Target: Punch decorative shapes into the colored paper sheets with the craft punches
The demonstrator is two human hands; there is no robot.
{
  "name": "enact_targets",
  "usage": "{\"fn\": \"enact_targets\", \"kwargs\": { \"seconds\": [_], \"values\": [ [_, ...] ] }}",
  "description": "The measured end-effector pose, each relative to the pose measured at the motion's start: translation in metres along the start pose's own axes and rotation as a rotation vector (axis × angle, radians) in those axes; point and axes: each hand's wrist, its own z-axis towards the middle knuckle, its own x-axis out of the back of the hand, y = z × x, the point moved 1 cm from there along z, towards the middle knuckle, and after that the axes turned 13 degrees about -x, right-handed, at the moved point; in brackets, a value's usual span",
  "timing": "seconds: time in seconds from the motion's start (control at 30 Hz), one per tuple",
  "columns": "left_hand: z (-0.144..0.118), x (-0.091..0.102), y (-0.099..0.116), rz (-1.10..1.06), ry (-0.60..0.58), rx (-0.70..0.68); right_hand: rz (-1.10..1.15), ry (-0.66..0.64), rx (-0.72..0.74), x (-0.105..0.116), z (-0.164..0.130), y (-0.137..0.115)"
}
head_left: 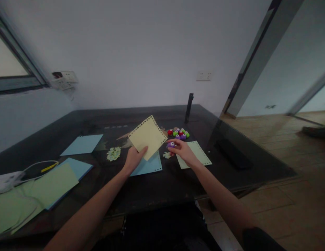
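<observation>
A: Yellow sheet (148, 136) first. Where is it?

B: Lifted off the dark table (157, 188), tilted, above the middle of it. Punched holes run along its edges. Your left hand (133, 158) is pinching its lower corner, thumb on the front face, so that grip is clamped on the sheet.

A: And your right hand (183, 150)?

B: Just to the right of the sheet, fingers curled round a small purple punch (171, 144). You're grasping it near the tip of the hand; it sits close to the sheet's right edge, can't tell if they touch.

A: What's under them?

B: A blue sheet with holes (148, 166) lies flat below your left hand. A pale green sheet (198, 153) lies flat under your right wrist, holes down its right side. Small pile of paper bits (113, 153) left of your left hand, another few scraps between the two hands.

A: Further out?

B: A cluster of coloured punches (179, 133), red, green, purple, behind your right hand, near it but apart. A black upright post (189, 108) behind those. Plain blue sheet (82, 144) well to the left. Stack of green and blue paper (54, 181) at the left near edge, with a white cable (38, 164) and a yellow pen-like thing, blurry.
</observation>
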Motion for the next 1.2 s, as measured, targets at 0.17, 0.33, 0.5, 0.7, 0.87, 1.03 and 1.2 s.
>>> {"fn": "enact_targets", "kwargs": {
  "seconds": [0.17, 0.33, 0.5, 0.7, 0.87, 1.03, 1.2],
  "values": [
    [0.0, -0.001, 0.001, -0.006, -0.007, -0.007, -0.007, 0.031, 0.042, 0.016, 0.0, -0.023],
    [0.001, -0.001, -0.002, 0.051, -0.026, -0.025, -0.075, 0.221, 0.12, 0.064, 0.023, -0.045],
    [0.001, -0.003, -0.008, 0.042, -0.047, -0.053, -0.172, 0.464, 0.167, 0.127, 0.066, -0.034],
    [0.002, -0.004, -0.015, 0.07, -0.064, -0.068, -0.61, 0.654, -0.026, 0.16, 0.106, 0.008],
    [0.002, -0.003, -0.011, 0.086, -0.067, -0.058, -0.903, 0.706, -0.136, 0.158, 0.116, 0.028],
    [0.0, -0.004, -0.007, 0.046, -0.079, -0.061, -0.94, 0.7, -0.158, 0.154, 0.124, 0.032],
    [0.001, -0.004, -0.008, 0.039, -0.084, -0.063, -0.952, 0.697, -0.165, 0.155, 0.134, 0.031]
  ]
}}
